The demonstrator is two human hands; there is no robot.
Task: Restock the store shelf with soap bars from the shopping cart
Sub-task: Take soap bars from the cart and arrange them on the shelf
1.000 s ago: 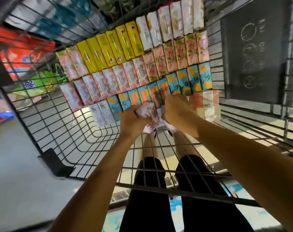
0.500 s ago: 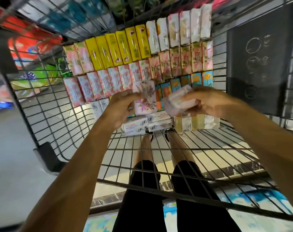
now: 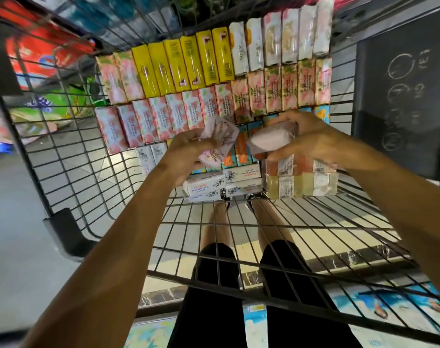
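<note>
1. The shopping cart [image 3: 70, 156] filled the view, its wire basket seen from above, the person's legs showing through the mesh.
2. Rows of boxed soap bars [image 3: 194, 96] stood packed side by side against the far end of the cart, yellow, pink-flowered and white ones, probably ranked that way so each kind could be drawn off in turn.
3. Nearer lay a low stack of white boxes [image 3: 221, 184] and, just beside it, clear-wrapped blocks [image 3: 302, 182].
4. Both forearms reached forward over the cart, with the hands raised above the stock and near each other.
5. The left hand [image 3: 186, 151] gripped a pink flowered soap pack [image 3: 219, 139], fingers curled round its lower edge, the printed face tilted up.
6. The right hand [image 3: 307, 139] held a pale pink soap bar [image 3: 269, 139], fingers wrapped over the top and its end pointing left; I judged both bars lifted clear, ready to carry to the shelf, which was not in view.
</note>
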